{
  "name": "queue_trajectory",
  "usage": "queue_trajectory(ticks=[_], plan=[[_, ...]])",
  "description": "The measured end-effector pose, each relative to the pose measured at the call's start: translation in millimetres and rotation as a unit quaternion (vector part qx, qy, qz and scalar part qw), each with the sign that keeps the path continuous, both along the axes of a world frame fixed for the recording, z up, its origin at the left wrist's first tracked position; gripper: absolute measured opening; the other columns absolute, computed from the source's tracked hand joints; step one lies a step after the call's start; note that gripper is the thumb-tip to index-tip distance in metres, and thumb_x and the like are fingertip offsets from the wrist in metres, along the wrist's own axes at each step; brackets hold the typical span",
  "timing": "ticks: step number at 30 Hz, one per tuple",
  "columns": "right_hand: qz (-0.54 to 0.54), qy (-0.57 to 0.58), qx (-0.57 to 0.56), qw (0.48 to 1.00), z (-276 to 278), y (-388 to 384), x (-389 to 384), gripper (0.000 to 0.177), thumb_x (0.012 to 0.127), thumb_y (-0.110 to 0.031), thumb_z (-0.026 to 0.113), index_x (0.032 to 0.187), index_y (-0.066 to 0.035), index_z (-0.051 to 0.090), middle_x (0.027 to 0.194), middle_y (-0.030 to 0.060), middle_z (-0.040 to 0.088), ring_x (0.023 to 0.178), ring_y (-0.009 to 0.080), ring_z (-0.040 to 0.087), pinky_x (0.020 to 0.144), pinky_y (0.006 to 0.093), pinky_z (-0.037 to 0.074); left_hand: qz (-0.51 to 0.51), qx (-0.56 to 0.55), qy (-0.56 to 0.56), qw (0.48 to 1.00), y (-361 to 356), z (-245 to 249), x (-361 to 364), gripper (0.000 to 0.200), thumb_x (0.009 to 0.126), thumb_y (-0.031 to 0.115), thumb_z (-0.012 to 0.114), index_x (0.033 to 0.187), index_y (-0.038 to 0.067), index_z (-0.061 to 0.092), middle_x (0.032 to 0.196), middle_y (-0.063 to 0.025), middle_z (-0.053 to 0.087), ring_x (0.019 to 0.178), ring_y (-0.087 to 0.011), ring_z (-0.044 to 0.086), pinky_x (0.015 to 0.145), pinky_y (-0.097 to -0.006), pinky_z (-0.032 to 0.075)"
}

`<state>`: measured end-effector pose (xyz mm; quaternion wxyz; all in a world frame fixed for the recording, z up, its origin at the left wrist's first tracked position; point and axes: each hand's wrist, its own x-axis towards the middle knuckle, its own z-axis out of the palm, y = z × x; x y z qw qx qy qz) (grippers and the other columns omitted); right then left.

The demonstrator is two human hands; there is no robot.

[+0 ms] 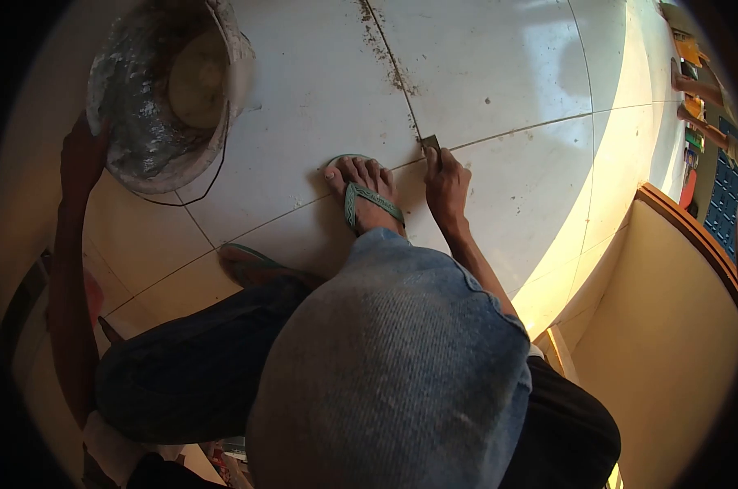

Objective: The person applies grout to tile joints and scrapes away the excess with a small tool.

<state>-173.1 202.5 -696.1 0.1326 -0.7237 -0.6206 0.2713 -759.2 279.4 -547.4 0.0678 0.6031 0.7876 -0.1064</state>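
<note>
My left hand (83, 155) is at the upper left, its fingers closed on the rim of a grimy bucket (238, 61). The bucket is tipped so that its mouth faces me, and a pale round patch shows at its bottom. A thin wire handle (207, 192) hangs below the rim. Between the thumb and fingers of my right hand (448, 183) is a small dark flat scraper (431, 143). Its edge meets the floor where two tile joints cross. Brown crumbs of dirt (397, 77) lie along the joint beyond it.
White floor tiles (499, 73) spread ahead, with a sunlit strip (609, 187) at right. My sandalled foot (367, 187) stands just left of my right hand. A low cream wall with a brown edge (687, 228) rises at right. Another person's limbs (703, 85) show beyond it.
</note>
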Motion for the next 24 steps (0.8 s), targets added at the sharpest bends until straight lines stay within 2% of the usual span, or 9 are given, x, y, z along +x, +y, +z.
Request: queue_trajectory(ticks=[2,5,7,9,12,15,18,22,24], plan=[[-0.019,0.046,-0.009,0.999,5.1,0.8,-6.8,0.033,0.103,-0.023,0.058,0.081,0.001,0.061,0.064,0.0226,0.062,0.058,0.0405,0.064,0.057,0.0456,0.048,0.022,-0.007,-0.006,1.0,-1.4,2.0,4.7,0.054,0.1,0.043,0.055,0.13,-0.001,0.059,0.117,-0.0269,0.069,0.111,-0.0448,0.066,0.096,-0.0521,0.05],[-0.02,-0.017,-0.009,1.0,1.7,30.1,-23.6,0.033,0.104,-0.023,0.058,0.081,0.002,0.061,0.063,0.0224,0.062,0.056,0.038,0.064,0.056,0.0451,0.048,0.045,-0.02,0.011,0.999,1.5,4.8,11.3,0.055,0.099,0.045,0.056,0.129,-0.001,0.059,0.116,-0.0271,0.069,0.111,-0.0454,0.065,0.096,-0.0524,0.05],[-0.014,0.0,-0.013,1.0,0.5,33.9,-19.9,0.034,0.104,-0.024,0.058,0.081,0.002,0.061,0.064,0.0231,0.062,0.057,0.0389,0.063,0.056,0.0453,0.047,0.05,-0.026,0.034,0.998,1.0,-0.1,11.4,0.055,0.098,0.046,0.057,0.128,-0.001,0.06,0.115,-0.0272,0.069,0.111,-0.0455,0.065,0.096,-0.0525,0.05],[-0.008,0.02,-0.019,1.0,5.8,28.0,-13.8,0.035,0.104,-0.024,0.057,0.081,0.002,0.061,0.065,0.0238,0.063,0.057,0.0399,0.063,0.057,0.0455,0.047,0.004,-0.008,0.017,1.0,0.3,-0.3,5.0,0.057,0.097,0.048,0.058,0.128,0.0,0.059,0.115,-0.0277,0.068,0.111,-0.046,0.064,0.096,-0.053,0.05],[-0.027,0.032,-0.036,0.998,10.3,32.8,-20.6,0.038,0.104,-0.027,0.056,0.081,0.003,0.063,0.067,0.0246,0.063,0.061,0.0422,0.062,0.059,0.0471,0.048,0.071,-0.034,0.044,0.996,4.8,5.0,16.7,0.057,0.096,0.048,0.059,0.129,0.001,0.058,0.117,-0.0274,0.066,0.112,-0.0454,0.062,0.097,-0.0536,0.049],[-0.006,-0.01,-0.033,0.999,10.6,43.6,-21.1,0.039,0.104,-0.029,0.056,0.082,0.003,0.064,0.068,0.0253,0.063,0.064,0.0429,0.064,0.063,0.0496,0.048,0.053,-0.024,0.027,0.998,0.6,-3.5,5.3,0.056,0.096,0.047,0.06,0.129,0.002,0.058,0.12,-0.0268,0.066,0.112,-0.0453,0.062,0.098,-0.054,0.049],[0.001,0.002,-0.047,0.999,14.9,38.3,-20.0,0.038,0.103,-0.028,0.056,0.082,0.003,0.064,0.069,0.0256,0.063,0.064,0.043,0.064,0.062,0.049,0.048,0.056,-0.024,0.021,0.998,-6.4,1.8,22.9,0.057,0.095,0.047,0.06,0.129,0.002,0.057,0.119,-0.0268,0.066,0.113,-0.0449,0.062,0.098,-0.0539,0.049],[0.002,0.013,-0.004,1.0,4.7,34.9,-18.7,0.038,0.103,-0.028,0.057,0.082,0.003,0.064,0.067,0.0245,0.064,0.063,0.0414,0.065,0.062,0.0481,0.049,0.056,-0.009,0.038,0.998,-1.5,1.9,19.0,0.057,0.095,0.047,0.06,0.13,0.002,0.057,0.12,-0.0263,0.066,0.115,-0.0444,0.061,0.099,-0.0536,0.048],[-0.008,0.01,-0.043,0.999,6.4,43.5,-18.2,0.038,0.103,-0.028,0.057,0.082,0.003,0.064,0.066,0.0238,0.064,0.061,0.0399,0.066,0.061,0.0472,0.049,0.063,-0.009,0.033,0.997,1.9,0.7,16.1,0.057,0.095,0.046,0.06,0.131,0.002,0.057,0.12,-0.026,0.067,0.115,-0.0443,0.062,0.099,-0.0535,0.049]])
